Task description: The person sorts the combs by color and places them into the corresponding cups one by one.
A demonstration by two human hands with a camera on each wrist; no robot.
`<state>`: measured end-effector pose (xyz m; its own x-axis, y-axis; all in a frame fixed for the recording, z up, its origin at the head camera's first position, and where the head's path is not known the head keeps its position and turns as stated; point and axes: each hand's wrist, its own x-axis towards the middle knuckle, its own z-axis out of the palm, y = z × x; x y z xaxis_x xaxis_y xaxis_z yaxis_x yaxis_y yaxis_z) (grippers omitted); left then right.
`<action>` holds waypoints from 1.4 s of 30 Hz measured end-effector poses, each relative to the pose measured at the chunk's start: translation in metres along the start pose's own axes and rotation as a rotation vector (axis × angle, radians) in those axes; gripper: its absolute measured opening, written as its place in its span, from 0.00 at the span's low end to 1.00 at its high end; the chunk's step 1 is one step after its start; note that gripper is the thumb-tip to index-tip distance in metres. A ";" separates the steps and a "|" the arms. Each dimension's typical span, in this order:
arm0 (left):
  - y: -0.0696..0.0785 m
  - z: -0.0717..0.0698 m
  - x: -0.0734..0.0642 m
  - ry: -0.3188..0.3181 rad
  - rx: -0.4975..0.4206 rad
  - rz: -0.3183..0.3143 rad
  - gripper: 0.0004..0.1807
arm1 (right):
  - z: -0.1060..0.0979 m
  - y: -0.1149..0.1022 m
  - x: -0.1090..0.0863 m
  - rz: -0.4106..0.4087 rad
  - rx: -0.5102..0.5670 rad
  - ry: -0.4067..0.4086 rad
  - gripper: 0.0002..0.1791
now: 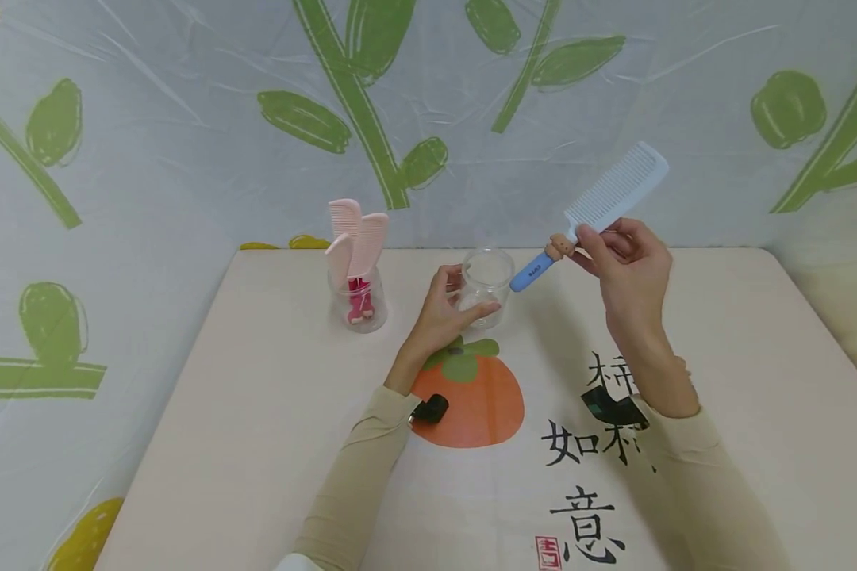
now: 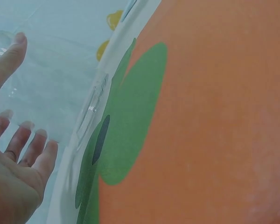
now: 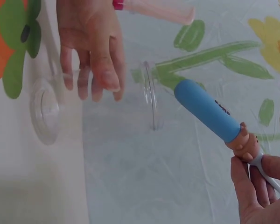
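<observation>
A light blue comb (image 1: 620,186) with a darker blue handle and a small brown figure at its neck is pinched by my right hand (image 1: 636,266). It tilts, teeth end up and to the right, and its handle tip (image 3: 191,95) points down toward the mouth of a clear jar (image 1: 489,270). The handle is outside the jar in the right wrist view. My left hand (image 1: 443,313) holds that jar upright on the table, thumb in front and fingers round the far side. Nothing shows inside this jar.
To the left stands a second clear jar (image 1: 337,300) holding several pink combs (image 1: 368,242), handles down. A white table (image 1: 257,381) carries a printed orange persimmon (image 1: 486,404) and black characters (image 1: 589,523). Behind it hangs a pale sheet (image 1: 207,143) with green leaves.
</observation>
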<state>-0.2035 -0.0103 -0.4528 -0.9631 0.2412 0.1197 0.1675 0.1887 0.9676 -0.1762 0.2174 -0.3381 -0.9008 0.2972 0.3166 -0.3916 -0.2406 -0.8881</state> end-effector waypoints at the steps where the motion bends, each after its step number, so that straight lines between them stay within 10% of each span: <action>1: 0.000 0.000 0.000 0.000 0.000 0.000 0.40 | 0.002 0.001 0.001 0.001 0.016 0.008 0.17; 21: -0.003 0.000 0.001 -0.009 -0.019 -0.004 0.40 | 0.024 0.036 0.015 -0.014 0.083 0.040 0.17; 42: -0.006 0.000 0.002 0.014 -0.039 -0.004 0.40 | 0.037 0.048 0.000 -0.049 -0.377 -0.179 0.15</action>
<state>-0.2060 -0.0110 -0.4582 -0.9666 0.2271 0.1191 0.1561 0.1525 0.9759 -0.2021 0.1720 -0.3688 -0.9143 0.1269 0.3845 -0.3683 0.1342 -0.9200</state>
